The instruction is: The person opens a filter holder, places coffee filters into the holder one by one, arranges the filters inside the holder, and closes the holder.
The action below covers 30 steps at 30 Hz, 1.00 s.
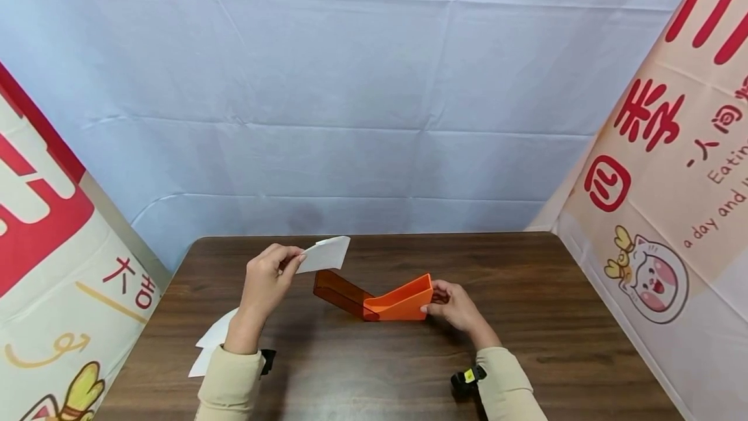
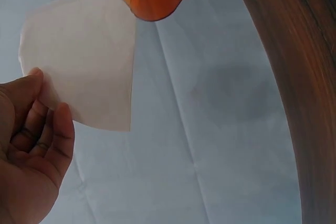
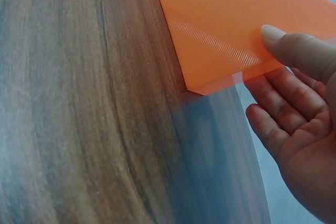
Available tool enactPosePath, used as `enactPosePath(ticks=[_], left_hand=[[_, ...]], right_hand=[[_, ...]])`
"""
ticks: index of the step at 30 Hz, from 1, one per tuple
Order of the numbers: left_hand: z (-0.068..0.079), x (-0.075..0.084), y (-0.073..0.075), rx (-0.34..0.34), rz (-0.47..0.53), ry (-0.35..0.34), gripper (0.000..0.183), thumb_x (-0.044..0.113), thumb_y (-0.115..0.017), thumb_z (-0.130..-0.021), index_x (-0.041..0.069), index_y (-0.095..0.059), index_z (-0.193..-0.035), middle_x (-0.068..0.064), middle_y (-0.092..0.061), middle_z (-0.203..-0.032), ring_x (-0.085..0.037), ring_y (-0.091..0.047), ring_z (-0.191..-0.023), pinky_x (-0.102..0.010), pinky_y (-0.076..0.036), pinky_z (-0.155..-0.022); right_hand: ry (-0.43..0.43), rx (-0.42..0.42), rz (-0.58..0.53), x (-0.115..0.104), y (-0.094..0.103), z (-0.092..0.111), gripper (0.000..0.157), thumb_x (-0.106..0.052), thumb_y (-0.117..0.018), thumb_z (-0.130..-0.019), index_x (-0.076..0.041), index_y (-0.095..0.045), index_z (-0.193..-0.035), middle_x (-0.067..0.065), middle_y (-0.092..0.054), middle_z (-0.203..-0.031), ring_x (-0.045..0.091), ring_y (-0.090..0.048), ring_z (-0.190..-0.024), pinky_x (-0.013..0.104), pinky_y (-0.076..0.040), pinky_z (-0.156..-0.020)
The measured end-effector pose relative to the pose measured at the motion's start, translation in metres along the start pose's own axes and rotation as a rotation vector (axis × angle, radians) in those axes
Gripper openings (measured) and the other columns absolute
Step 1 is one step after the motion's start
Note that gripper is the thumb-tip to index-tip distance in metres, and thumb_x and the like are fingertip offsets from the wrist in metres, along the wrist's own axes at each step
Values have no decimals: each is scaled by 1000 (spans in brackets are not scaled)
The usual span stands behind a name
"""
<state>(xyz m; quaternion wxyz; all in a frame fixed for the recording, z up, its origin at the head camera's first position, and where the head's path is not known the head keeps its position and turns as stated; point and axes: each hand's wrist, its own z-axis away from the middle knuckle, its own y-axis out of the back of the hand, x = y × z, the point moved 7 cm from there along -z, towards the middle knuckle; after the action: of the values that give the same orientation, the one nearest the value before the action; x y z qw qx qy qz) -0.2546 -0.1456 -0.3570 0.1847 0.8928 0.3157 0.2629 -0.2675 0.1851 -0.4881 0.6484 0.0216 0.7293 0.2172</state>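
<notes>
My left hand (image 1: pixel 263 291) pinches a white paper coffee filter (image 1: pixel 326 256) by its near edge, thumb on one side and fingers on the other. A crimped seam runs along the filter's edge in the left wrist view. The filter is raised above an orange filter holder (image 1: pixel 403 303), whose see-through brown lid (image 1: pixel 340 292) is swung open to the left. My right hand (image 1: pixel 454 307) grips the holder's right end, its thumb (image 3: pixel 296 48) on the near wall and the fingers behind. The holder stands on the table with its top slot facing up.
More white filter papers (image 1: pixel 217 333) lie on the dark wooden table (image 1: pixel 526 317) beside my left forearm, partly hidden by it. A pale cloth (image 1: pixel 374 83) hangs behind the table. Printed cloths (image 1: pixel 648 226) flank it on both sides.
</notes>
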Motion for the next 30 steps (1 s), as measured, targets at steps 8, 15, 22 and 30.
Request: enactPosePath(ticks=[8, 15, 22, 30], left_hand=[[-1, 3, -10, -8, 39, -5, 9, 2, -75, -77, 7, -71, -83, 2, -60, -74, -6, -49, -61, -23, -43, -51], [-4, 7, -14, -10, 59, -5, 9, 2, -76, -76, 6, -71, -83, 2, -59, -73, -6, -48, -60, -22, -42, -51], [-7, 12, -21, 5, 78, -12, 10, 0, -76, -76, 6, -71, -82, 2, -59, -72, -8, -48, -59, -23, -41, -50], [-5, 17, -33, 22, 113, -4, 11, 1, -76, -75, 6, -71, -82, 1, -60, -73, -7, -50, -58, -20, -42, -51]], right_hand=[[-4, 2, -4, 1, 1, 0, 34, 6, -72, -77, 9, -59, -108, 18, -64, -100, 34, -60, -94, 35, -50, -80], [0, -9, -7, 0, -1, -1, 34, 5, -71, -77, 8, -59, -109, 18, -64, -100, 34, -60, -94, 36, -50, -79], [5, -8, -14, -2, -1, -1, 33, 6, -71, -77, 9, -59, -108, 18, -64, -100, 35, -60, -94, 34, -50, -80], [12, -4, -1, -3, 0, 1, 32, 5, -71, -78, 9, -59, -108, 18, -64, -100, 35, -60, -95, 33, -50, -80]])
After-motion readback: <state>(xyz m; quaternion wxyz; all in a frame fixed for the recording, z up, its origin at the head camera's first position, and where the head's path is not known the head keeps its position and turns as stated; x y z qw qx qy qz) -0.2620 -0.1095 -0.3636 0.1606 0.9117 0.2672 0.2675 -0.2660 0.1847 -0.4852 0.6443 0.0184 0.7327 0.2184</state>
